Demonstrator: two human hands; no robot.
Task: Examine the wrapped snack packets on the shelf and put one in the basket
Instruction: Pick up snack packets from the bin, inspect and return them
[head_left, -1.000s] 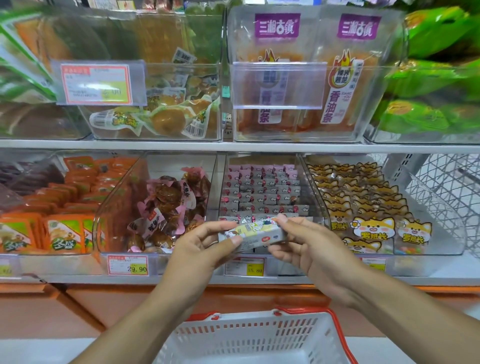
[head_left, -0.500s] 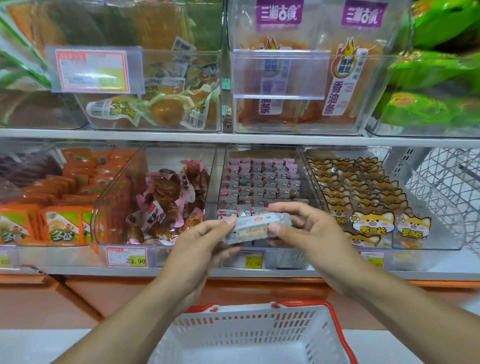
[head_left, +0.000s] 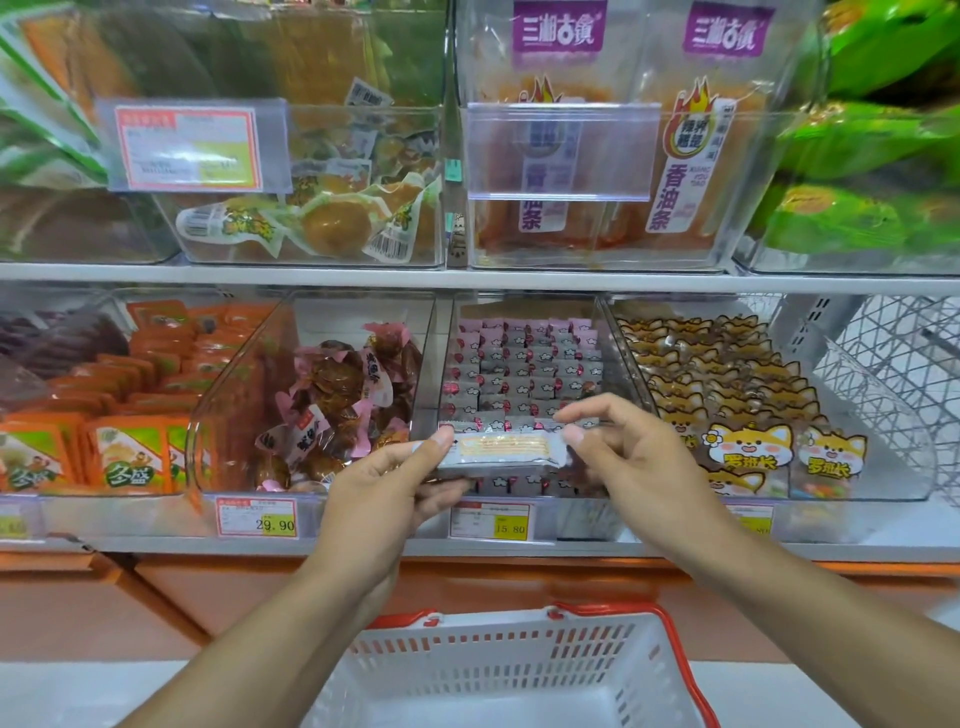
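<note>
I hold a small silver-wrapped snack packet (head_left: 503, 451) level in front of the lower shelf, a pale yellow wafer showing through its window. My left hand (head_left: 387, 496) pinches its left end between thumb and fingers. My right hand (head_left: 631, 462) pinches its right end. Behind the packet, a clear bin (head_left: 522, 364) holds rows of the same pink and grey packets. The white basket (head_left: 519, 670) with a red rim sits directly below my hands, and the part I can see holds nothing.
Clear bins line both shelves: brown wrapped snacks (head_left: 337, 400) to the left, orange packs (head_left: 119, 395) further left, fox-print packets (head_left: 727, 395) to the right. Price tags (head_left: 491, 521) front the lower shelf edge. A white wire rack (head_left: 893, 358) stands at far right.
The packet has been turned in my hands, so its yellow window now faces me. Both hands keep their grip on its ends and sit slightly higher against the shelf.
</note>
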